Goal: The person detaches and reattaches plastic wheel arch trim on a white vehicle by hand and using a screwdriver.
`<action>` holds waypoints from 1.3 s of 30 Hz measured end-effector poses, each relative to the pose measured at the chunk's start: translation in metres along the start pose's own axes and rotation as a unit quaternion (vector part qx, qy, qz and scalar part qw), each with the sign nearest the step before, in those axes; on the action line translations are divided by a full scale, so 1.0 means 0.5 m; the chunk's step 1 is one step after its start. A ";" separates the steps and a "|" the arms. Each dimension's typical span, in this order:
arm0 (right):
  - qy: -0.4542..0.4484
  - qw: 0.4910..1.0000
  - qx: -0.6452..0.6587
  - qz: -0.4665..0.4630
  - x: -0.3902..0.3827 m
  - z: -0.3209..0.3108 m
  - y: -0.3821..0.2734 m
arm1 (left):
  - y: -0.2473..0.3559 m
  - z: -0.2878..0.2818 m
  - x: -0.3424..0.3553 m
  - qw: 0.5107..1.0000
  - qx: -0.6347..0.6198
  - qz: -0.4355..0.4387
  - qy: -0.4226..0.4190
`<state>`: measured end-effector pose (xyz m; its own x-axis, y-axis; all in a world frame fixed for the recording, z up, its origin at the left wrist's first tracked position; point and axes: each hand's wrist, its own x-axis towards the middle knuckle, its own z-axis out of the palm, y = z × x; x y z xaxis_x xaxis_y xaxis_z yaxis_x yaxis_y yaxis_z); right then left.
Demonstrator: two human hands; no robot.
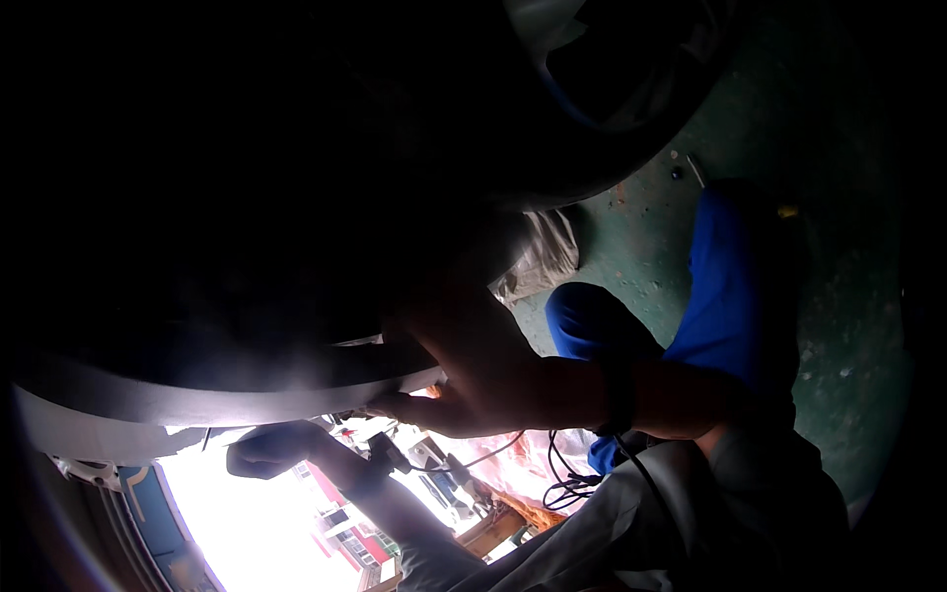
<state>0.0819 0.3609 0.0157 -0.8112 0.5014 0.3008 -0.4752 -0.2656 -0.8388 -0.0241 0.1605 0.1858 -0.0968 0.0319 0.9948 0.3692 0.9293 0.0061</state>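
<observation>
A large dark curved body [316, 158] fills the upper view, with a pale curved lower edge [227, 405]. My right hand [459, 375] reaches from the right into the shadow against this body, thumb low along the edge and fingertips lost in darkness. At lower left, my left hand [271, 449] is curled closed just under the pale edge; what it holds, if anything, is unclear. A black strap or small device [390, 454] sits on that wrist, with cables around it.
Blue-trousered legs [715, 276] are bent over a green floor [838, 395]. A crumpled pale bag [543, 252] and small objects [677, 173] lie on the floor. At the bottom are orange mesh [538, 515], wooden pieces [488, 533] and a bright opening.
</observation>
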 end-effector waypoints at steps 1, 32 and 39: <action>0.004 1.000 -0.010 -0.006 -0.006 -0.019 -0.025 | 0.008 0.003 0.005 1.000 -0.008 0.012 -0.001; 0.020 0.997 -0.047 -0.058 0.023 0.002 0.017 | -0.048 -0.020 0.005 0.914 0.115 0.388 -0.031; -0.010 0.997 -0.069 -0.045 0.047 -0.001 -0.024 | -0.029 -0.034 -0.013 0.968 0.042 0.244 -0.038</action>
<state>0.0685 0.3764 0.0327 -0.7753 0.5004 0.3854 -0.4954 -0.1034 -0.8625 -0.0132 0.1407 0.1811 0.0007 0.4980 0.8672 0.3119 0.8238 -0.4733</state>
